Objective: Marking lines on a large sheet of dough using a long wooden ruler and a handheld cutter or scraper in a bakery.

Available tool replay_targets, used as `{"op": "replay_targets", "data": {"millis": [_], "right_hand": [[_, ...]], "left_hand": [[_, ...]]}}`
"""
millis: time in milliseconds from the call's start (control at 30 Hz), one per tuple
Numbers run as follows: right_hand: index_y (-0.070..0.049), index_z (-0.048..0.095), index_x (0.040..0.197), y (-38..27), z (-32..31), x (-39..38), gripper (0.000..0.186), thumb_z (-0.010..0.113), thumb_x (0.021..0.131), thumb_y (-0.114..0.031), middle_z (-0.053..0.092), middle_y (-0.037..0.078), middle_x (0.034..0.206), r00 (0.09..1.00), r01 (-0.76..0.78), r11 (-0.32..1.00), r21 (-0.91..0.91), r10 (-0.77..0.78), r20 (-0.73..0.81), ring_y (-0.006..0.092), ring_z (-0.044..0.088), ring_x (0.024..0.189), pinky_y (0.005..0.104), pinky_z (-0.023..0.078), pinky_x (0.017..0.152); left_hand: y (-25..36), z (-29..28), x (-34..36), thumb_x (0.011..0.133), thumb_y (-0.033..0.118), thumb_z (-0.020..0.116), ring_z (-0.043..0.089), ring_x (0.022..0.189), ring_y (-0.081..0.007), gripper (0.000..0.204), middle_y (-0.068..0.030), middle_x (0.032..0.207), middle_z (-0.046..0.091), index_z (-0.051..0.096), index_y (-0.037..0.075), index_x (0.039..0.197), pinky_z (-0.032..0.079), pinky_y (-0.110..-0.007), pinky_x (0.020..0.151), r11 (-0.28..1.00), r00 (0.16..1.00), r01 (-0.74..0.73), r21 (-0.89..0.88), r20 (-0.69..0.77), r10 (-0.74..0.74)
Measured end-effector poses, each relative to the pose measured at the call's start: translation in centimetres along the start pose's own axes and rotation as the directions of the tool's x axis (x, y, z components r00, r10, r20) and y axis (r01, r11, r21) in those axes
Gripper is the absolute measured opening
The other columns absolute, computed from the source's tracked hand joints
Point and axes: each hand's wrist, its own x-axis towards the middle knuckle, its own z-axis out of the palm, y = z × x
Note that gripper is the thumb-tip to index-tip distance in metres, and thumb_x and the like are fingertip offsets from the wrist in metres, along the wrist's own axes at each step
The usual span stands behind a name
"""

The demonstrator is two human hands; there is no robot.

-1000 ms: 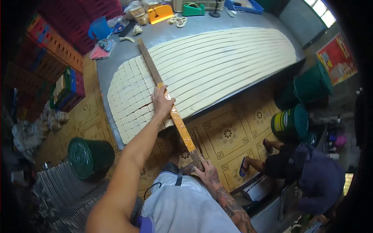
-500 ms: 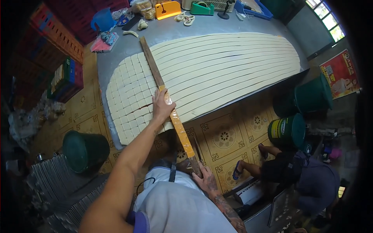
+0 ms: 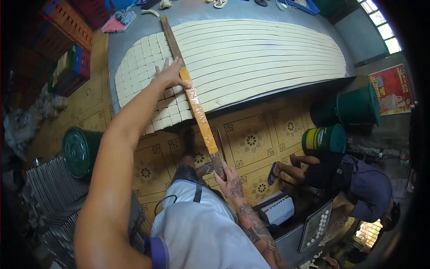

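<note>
A large flat sheet of pale dough [image 3: 264, 58] lies on the grey table, cut into long strips, with its left part cut crosswise into small squares [image 3: 143, 65]. Across it rests a long wooden stick [image 3: 169, 38], its middle wrapped in yellow tape, its near end jutting past the table edge. My left hand [image 3: 170, 75] is open, fingers spread over the squares and thumb against the taped part. My right hand [image 3: 232, 183] is closed round the stick's near end. A thin dark blade-like piece [image 3: 222, 145] runs beside the stick; whether that hand holds it too is unclear.
Green lidded buckets [image 3: 79, 150] stand at left and right. Stacked trays [image 3: 49, 190] are at lower left, plastic crates [image 3: 74, 67] at upper left. A co-worker [image 3: 365, 186] bends at right beside a tray of small white dough pieces [image 3: 317, 226].
My left hand has loosened its grip on the stick, and its fingers have spread over the squares. The view has tipped down, so the table sits higher. My right hand stays at the near end.
</note>
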Motion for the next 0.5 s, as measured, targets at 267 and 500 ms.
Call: {"op": "replay_targets", "data": {"millis": [267,500], "right_hand": [[-0.013,0.051,0.155,1.8,1.1,0.6,0.069,0.076,0.095,-0.035,0.062,0.023,0.113,0.999,-0.029,0.999,-0.032,0.030,0.022,0.0451,0.067,0.100,0.0529,0.056,0.082],[-0.007,0.040,0.160,0.3,0.0,3.7,0.072,0.071,0.099,-0.027,0.063,0.028,0.118,1.000,0.024,0.999,-0.042,-0.024,-0.001,0.0455,0.067,0.099,0.0513,0.054,0.089]], "left_hand": [[1.1,-0.7,0.3,0.051,0.067,0.095,0.006,0.164,-0.0406,0.153,-0.0093,0.179,0.010,0.016,0.014,0.171,0.004,-0.080,0.121,0.982,0.991,0.049,0.185,0.117,-0.072],[0.2,-0.8,0.5,0.051,0.068,0.095,0.008,0.164,-0.0383,0.153,-0.0088,0.180,0.009,0.016,0.015,0.171,0.004,-0.079,0.122,0.983,0.989,0.081,0.166,0.113,-0.101]]}}
